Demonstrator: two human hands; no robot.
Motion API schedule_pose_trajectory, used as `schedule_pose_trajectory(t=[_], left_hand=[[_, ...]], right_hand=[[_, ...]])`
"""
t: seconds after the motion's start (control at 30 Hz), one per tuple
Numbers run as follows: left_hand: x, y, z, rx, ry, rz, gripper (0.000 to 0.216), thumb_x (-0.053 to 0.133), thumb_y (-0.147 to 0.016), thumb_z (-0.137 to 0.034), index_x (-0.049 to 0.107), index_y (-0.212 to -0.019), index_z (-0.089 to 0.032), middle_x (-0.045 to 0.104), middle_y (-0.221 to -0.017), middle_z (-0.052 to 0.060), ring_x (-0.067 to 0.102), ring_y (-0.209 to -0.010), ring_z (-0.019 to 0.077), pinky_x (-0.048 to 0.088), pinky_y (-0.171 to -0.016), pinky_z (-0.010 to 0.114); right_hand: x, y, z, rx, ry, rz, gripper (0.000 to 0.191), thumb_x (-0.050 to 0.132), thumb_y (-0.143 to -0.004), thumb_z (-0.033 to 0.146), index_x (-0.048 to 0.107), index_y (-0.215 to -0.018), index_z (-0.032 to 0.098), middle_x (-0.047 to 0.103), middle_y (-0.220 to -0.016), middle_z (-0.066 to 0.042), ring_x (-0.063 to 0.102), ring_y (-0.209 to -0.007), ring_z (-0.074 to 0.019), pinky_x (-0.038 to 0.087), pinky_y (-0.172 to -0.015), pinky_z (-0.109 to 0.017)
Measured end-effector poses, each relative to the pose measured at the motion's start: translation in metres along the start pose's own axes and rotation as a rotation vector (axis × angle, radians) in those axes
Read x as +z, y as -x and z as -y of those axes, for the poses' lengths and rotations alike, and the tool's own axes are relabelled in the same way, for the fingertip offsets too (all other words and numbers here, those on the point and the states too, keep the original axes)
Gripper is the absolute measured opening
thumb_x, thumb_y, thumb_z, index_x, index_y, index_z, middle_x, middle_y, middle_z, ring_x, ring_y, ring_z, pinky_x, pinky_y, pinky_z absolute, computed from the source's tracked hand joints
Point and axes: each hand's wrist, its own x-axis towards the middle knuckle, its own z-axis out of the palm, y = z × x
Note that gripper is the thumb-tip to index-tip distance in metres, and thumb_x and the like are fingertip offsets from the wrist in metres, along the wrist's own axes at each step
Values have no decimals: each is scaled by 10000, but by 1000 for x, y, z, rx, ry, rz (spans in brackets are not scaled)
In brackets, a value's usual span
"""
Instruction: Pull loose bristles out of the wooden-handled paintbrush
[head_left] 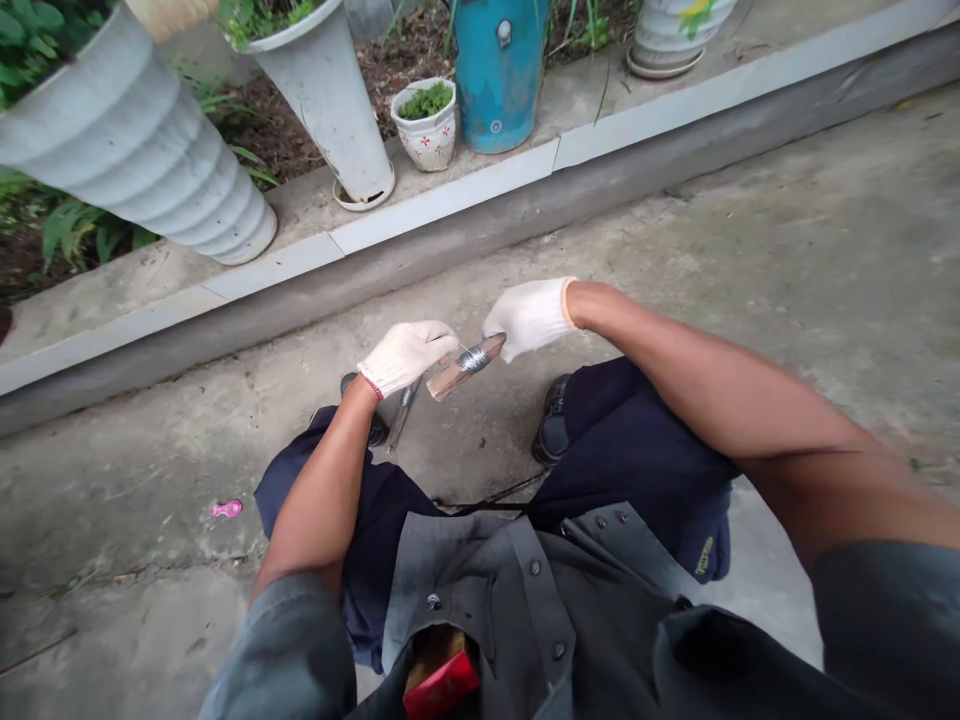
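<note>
Both my hands wear white knit gloves. My left hand [405, 355] is closed around a short wooden stick [450, 378] with grey wire wound round its pointed end [474, 359]. A thin metal tool [401, 412] hangs down from under the same hand. My right hand [529, 315] is closed at the tip of the stick, fingers pinched where the wire wrap sits; a thin strand of wire runs between the hands. I am squatting, with my knees and dark shoes [553, 425] below the hands.
A raised concrete kerb [450, 200] runs across the view with white ribbed plant pots [150, 150], a small flowered pot [427, 125] and a blue container [499, 70]. A small pink object [226, 509] lies on the concrete ground to the left.
</note>
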Motion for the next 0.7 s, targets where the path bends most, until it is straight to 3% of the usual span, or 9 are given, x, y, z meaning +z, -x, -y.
schedule_pose_trajectory(t=[0.17,0.27,0.33,0.43,0.5,0.6,0.7], left_hand=[[5,-5,13,-17,237,-10,396,578,-957,-513,694,-784,-176,697,-755,10,609,-690,149,423,-614,254],[14,-11,21,84,574,92,412,682,-910,-542,714,-968,-135,763,-891,106,694,-759,194,526,-710,297],[21,-13,21,85,687,75,454,660,-937,-561,710,-1034,-120,771,-921,143,708,-746,191,558,-751,319],[29,-12,13,16,693,-27,449,555,-1011,-528,707,-1112,-117,770,-959,128,714,-764,169,574,-792,322],[32,-10,5,-8,644,-28,412,528,-1027,-461,702,-1177,-119,765,-962,101,717,-795,160,571,-819,310],[32,-7,-7,-32,510,23,369,504,-1027,-369,693,-1247,-141,754,-911,52,705,-769,142,550,-769,269],[27,-5,-15,-83,408,51,345,482,-1022,-340,699,-1224,-165,729,-814,14,661,-658,125,503,-647,241]], right_hand=[[-9,19,-16,-108,-282,-82,285,710,-827,409,751,-944,152,670,-720,-1,532,-641,-114,318,-618,-264],[-13,23,-15,-98,-449,-137,303,719,-822,443,747,-956,173,668,-730,13,542,-648,-112,331,-612,-245],[-17,21,-11,-43,-475,-243,297,706,-825,448,745,-943,179,660,-727,16,542,-653,-114,333,-610,-244],[-22,15,-8,116,-377,-408,346,666,-852,490,753,-956,171,658,-723,1,561,-673,-135,331,-612,-258],[-23,9,-9,250,-257,-478,406,627,-880,534,762,-993,169,684,-763,-30,599,-714,-167,338,-621,-272],[-20,1,-15,415,-132,-521,411,577,-927,510,767,-1087,184,740,-911,-90,657,-807,-218,376,-659,-293],[-13,-7,-18,468,-19,-498,334,554,-946,346,774,-1133,178,761,-1000,-146,691,-885,-272,432,-733,-339]])
